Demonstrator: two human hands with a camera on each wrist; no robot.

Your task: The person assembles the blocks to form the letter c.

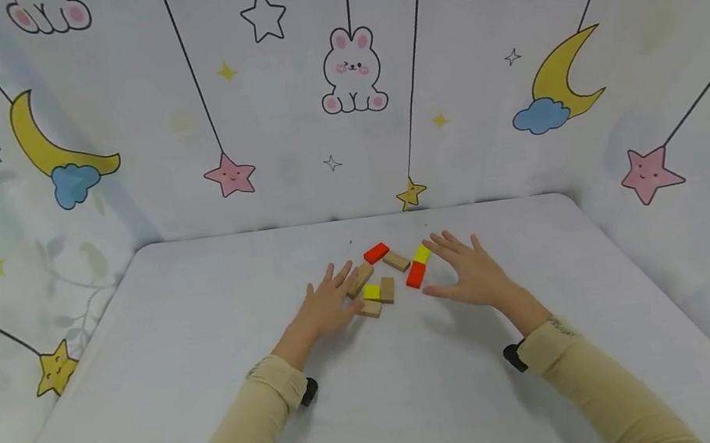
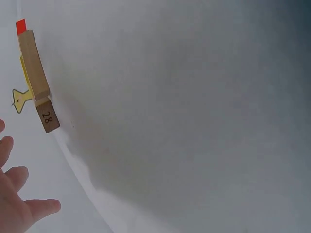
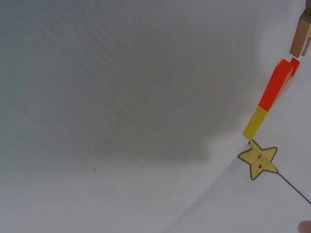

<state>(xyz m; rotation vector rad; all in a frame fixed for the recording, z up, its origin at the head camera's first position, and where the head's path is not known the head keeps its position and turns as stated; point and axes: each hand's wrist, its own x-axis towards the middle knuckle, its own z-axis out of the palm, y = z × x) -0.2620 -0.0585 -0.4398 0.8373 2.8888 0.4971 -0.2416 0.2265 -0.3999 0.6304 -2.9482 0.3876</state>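
Observation:
Several small blocks lie in a loose ring on the white table. At its back are a red block [image 1: 376, 253] and a wooden block [image 1: 396, 261]. My left hand [image 1: 328, 309], fingers spread, is at the left side, beside one wooden block [image 1: 360, 279] and close to another wooden block [image 1: 370, 308]; contact cannot be told. A yellow block [image 1: 372, 293] and an upright-looking wooden block [image 1: 388, 290] sit between. On the right, my right hand [image 1: 473, 276] has its fingers spread beside a yellow block [image 1: 422, 253] and a red block [image 1: 416, 275]. One wooden block [image 2: 47, 116] bears "28".
The white tabletop [image 1: 404, 419] reaches back to a cloth wall [image 1: 292, 106] printed with stars, moons and rabbits. Similar printed cloth stands at both sides. A black strap piece [image 1: 310, 392] shows at the left wrist, another black piece [image 1: 514, 357] at the right.

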